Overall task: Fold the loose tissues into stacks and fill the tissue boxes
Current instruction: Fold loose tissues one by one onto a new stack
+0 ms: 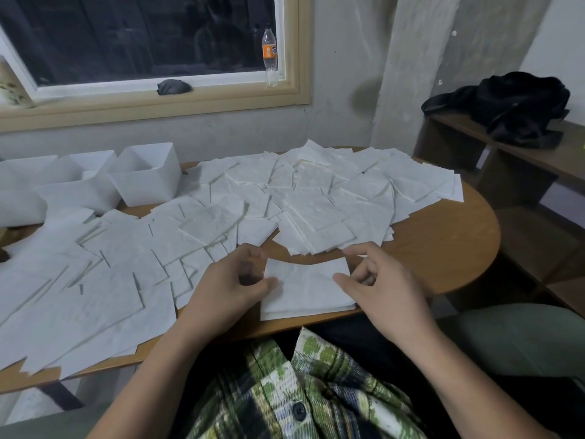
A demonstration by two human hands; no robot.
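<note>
Pinching opposite edges of the tissue stack (308, 293) between them: left hand (226, 282), right hand (384, 282).

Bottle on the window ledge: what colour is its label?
Orange label on a clear bottle; seen best in the head view, top centre.

Tissues (316, 198) white, boxes (148, 179) white. Table (443, 248) brown wood. My shirt (316, 391): green/white/navy plaid. Bottle (269, 52) label orange. Bag (519, 106) black, window frame (304, 58) tan.
</note>
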